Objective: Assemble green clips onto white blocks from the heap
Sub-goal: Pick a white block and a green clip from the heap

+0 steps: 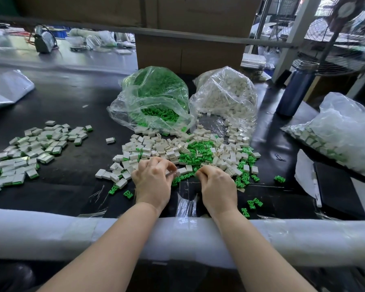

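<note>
A mixed heap [190, 150] of loose white blocks and green clips lies on the black table in front of me. My left hand [153, 180] sits at the heap's near edge, its fingers curled round a small white block [171, 174] that is blurred. My right hand [216, 186] is beside it, a little apart, fingertips curled down and pinching a green clip [196, 174] that they mostly hide. Finished blocks with green clips [30, 148] are spread out to the left.
An open bag of green clips [156, 98] and a bag of white blocks [226, 93] stand behind the heap, before a cardboard box [190, 53]. A blue bottle [295, 89], a bag of finished pieces [335, 135] and a black slab [337, 190] are at right. Foam padding [51, 232] covers the near edge.
</note>
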The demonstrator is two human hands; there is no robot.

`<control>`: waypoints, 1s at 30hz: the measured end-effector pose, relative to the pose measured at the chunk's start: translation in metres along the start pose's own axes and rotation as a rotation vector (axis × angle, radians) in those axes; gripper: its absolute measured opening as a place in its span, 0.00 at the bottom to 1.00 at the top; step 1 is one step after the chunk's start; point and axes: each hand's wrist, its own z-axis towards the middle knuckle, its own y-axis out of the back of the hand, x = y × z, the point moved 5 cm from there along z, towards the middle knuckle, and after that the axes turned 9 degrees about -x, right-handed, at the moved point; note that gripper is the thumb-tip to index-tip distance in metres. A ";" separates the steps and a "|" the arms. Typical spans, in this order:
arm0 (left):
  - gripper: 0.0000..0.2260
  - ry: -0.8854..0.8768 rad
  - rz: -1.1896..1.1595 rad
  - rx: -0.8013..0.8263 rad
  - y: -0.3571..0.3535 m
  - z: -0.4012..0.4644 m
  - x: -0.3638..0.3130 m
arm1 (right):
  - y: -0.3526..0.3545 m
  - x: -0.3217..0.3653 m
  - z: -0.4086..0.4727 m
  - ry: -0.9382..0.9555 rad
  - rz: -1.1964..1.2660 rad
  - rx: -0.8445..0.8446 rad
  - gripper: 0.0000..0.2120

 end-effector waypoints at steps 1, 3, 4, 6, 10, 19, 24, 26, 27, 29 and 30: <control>0.05 -0.030 -0.042 -0.021 0.002 0.000 -0.003 | 0.001 0.000 0.000 -0.005 0.048 -0.004 0.11; 0.05 -0.085 -0.192 -0.031 0.007 -0.001 -0.009 | 0.004 0.001 -0.001 -0.021 0.161 -0.006 0.09; 0.06 -0.100 -0.280 -0.003 0.008 -0.002 -0.012 | 0.005 0.001 -0.001 -0.034 0.213 -0.012 0.08; 0.09 -0.117 -0.407 0.092 0.007 -0.004 -0.018 | 0.008 0.000 0.000 -0.065 0.305 -0.040 0.05; 0.11 -0.084 -0.553 0.208 0.003 -0.006 -0.019 | 0.009 -0.001 0.000 -0.097 0.407 -0.041 0.02; 0.03 0.039 -0.612 0.264 -0.003 -0.005 -0.014 | 0.005 -0.009 0.002 -0.173 0.482 -0.003 0.05; 0.08 0.067 -0.674 0.274 -0.002 -0.005 -0.014 | 0.005 -0.010 0.002 -0.172 0.513 -0.022 0.06; 0.10 0.042 -0.678 0.278 -0.001 -0.006 -0.015 | 0.004 -0.011 0.002 -0.170 0.512 -0.015 0.05; 0.10 0.038 -0.679 0.274 0.000 -0.006 -0.015 | 0.004 -0.011 0.002 -0.170 0.510 -0.013 0.05; 0.08 0.060 -0.701 0.248 0.000 -0.006 -0.013 | 0.003 -0.012 0.002 -0.181 0.516 -0.012 0.05; 0.06 0.078 -0.717 0.230 0.001 -0.005 -0.012 | 0.003 -0.012 0.002 -0.191 0.526 -0.011 0.05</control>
